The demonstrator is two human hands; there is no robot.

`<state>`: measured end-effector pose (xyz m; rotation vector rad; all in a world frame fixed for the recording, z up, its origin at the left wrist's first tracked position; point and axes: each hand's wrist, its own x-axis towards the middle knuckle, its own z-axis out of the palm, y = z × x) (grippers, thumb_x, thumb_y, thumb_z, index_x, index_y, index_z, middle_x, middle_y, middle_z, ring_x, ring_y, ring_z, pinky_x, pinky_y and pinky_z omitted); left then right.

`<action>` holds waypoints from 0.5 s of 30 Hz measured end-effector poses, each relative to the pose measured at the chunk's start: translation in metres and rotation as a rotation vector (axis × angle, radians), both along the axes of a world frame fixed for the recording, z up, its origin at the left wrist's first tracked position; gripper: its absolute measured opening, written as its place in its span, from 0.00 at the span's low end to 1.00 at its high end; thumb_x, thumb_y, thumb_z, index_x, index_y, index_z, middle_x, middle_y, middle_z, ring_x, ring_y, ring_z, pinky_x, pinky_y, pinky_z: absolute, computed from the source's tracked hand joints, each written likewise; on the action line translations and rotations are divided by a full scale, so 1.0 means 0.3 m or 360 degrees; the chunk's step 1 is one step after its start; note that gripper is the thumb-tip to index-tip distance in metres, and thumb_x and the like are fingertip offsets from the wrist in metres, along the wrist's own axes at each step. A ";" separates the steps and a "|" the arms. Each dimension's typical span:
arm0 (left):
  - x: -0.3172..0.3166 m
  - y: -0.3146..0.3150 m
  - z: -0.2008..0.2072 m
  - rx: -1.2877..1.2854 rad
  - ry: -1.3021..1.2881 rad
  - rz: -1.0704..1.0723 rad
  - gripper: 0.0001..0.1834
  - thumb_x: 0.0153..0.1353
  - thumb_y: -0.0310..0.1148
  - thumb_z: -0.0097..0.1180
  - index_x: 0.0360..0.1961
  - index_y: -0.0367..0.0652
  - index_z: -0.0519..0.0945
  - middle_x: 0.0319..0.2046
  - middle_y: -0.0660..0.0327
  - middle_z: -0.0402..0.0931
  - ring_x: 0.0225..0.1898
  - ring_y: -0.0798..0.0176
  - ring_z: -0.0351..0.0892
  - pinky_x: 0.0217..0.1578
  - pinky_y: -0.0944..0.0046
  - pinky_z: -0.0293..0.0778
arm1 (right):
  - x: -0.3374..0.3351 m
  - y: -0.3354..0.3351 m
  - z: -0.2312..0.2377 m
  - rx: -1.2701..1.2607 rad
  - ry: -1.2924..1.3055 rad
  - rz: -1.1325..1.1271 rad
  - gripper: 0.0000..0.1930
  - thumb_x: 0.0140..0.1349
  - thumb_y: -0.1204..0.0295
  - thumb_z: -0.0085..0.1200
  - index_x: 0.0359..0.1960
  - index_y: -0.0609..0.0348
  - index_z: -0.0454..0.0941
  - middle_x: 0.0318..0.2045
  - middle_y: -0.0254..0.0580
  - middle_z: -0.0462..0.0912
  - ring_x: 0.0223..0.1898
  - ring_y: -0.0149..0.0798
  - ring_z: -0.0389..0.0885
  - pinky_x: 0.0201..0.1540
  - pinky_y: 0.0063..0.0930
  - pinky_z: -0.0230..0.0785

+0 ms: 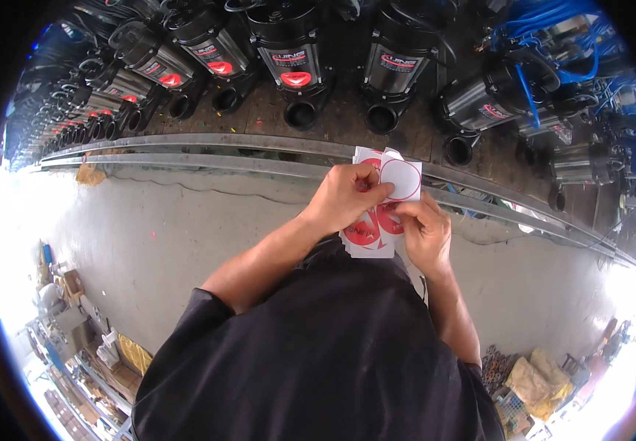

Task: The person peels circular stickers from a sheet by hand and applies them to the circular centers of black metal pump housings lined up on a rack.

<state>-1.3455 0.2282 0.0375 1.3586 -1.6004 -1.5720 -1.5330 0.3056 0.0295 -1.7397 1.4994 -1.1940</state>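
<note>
In front of my body I hold a stack of red-and-white sticker sheets (368, 248) with round red stickers printed on them. On top of it is a small white sheet (410, 170) with a thin red circle outline. My left hand (341, 195) is closed, its thumb and fingertips at the left edge of the white sheet. My right hand (426, 226) is closed too, thumb and fingers pinching at the sheets' lower right. Which hand bears the stack underneath is hidden. Beyond my hands stands a black-and-silver pump (397, 67) with a dark label.
Several similar pumps (290, 53) line the bench, some with round red stickers. A metal rail (222, 140) runs along its front edge. Blue cables (545, 22) lie at the far right. Boxes (75, 331) stand at lower left; yellowish sacks (538, 375) lie at lower right.
</note>
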 end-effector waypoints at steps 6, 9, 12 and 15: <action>-0.108 0.125 0.002 0.0069 0.0064 0.0135 0.20 0.71 0.42 0.67 0.30 0.33 0.83 0.18 0.65 0.73 0.22 0.77 0.68 0.22 0.65 0.66 | -0.123 0.104 0.025 0.0270 -0.0632 0.0066 0.12 0.69 0.83 0.61 0.52 0.62 0.81 0.40 0.42 0.87 0.38 0.33 0.87 0.43 0.26 0.78; -0.163 0.166 -0.007 -0.0031 0.0183 0.0339 0.22 0.74 0.43 0.64 0.30 0.33 0.83 0.19 0.68 0.73 0.21 0.76 0.67 0.22 0.66 0.65 | -0.213 0.148 0.030 0.0480 -0.1028 0.0268 0.19 0.73 0.81 0.61 0.62 0.67 0.72 0.47 0.41 0.85 0.46 0.29 0.85 0.52 0.24 0.77; -0.201 0.227 -0.013 0.0077 0.0498 0.0319 0.23 0.75 0.45 0.64 0.35 0.31 0.85 0.25 0.68 0.79 0.28 0.77 0.71 0.28 0.68 0.69 | -0.267 0.192 0.045 0.0469 -0.0905 0.0075 0.18 0.70 0.82 0.63 0.60 0.66 0.75 0.44 0.38 0.86 0.43 0.26 0.83 0.46 0.20 0.75; -0.198 0.288 0.007 0.0050 0.0393 -0.0050 0.17 0.74 0.37 0.64 0.45 0.29 0.87 0.33 0.70 0.80 0.36 0.78 0.74 0.35 0.72 0.72 | -0.284 0.217 0.050 0.0312 -0.0987 -0.0018 0.18 0.70 0.82 0.64 0.60 0.65 0.77 0.42 0.35 0.86 0.39 0.23 0.81 0.41 0.18 0.73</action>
